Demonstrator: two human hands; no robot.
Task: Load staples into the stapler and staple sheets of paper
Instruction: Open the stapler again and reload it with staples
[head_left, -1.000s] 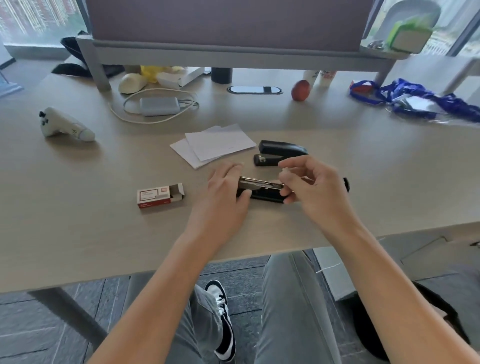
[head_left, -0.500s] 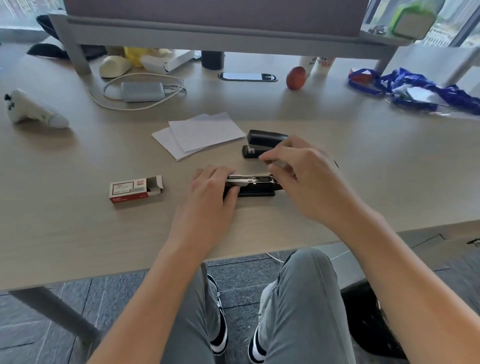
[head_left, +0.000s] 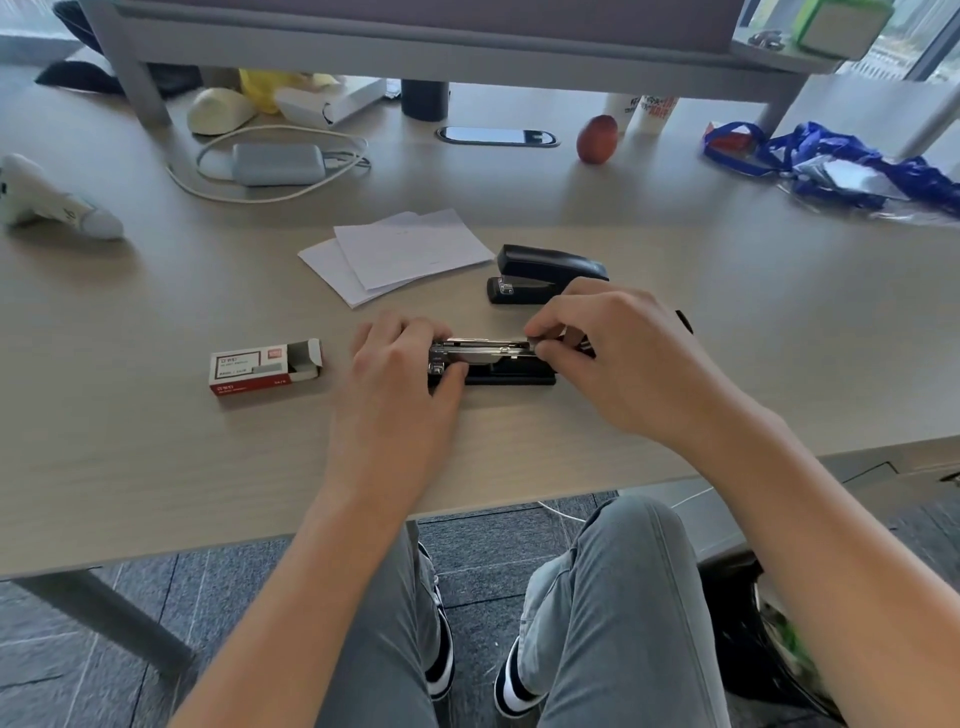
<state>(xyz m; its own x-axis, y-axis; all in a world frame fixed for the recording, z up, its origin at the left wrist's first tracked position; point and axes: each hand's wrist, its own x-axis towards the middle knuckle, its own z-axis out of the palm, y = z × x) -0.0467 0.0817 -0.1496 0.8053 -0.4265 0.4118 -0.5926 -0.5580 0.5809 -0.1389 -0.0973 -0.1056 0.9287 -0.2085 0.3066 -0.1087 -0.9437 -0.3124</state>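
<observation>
A black stapler (head_left: 493, 361) lies opened on the desk in front of me, its metal staple channel facing up. My left hand (head_left: 400, 374) grips its left end, thumb on the base. My right hand (head_left: 613, 353) pinches the right end of the metal channel with its fingertips; whether staples are between them is hidden. A red and white staple box (head_left: 262, 366) lies open to the left. A second black stapler (head_left: 540, 273) stands shut just behind. White paper sheets (head_left: 400, 254) lie behind the hands.
Farther back on the desk (head_left: 130, 441) are a white game controller (head_left: 47, 200), a grey power adapter with cable (head_left: 275, 163), a red apple (head_left: 597, 139), a phone (head_left: 496, 136), and blue lanyards (head_left: 831, 161). A monitor shelf (head_left: 415, 57) spans the back. My knees are under the desk edge.
My right hand lowered onto the right end of the stapler's metal channel. My left hand kept its hold. The view shifted downward and slightly right.
</observation>
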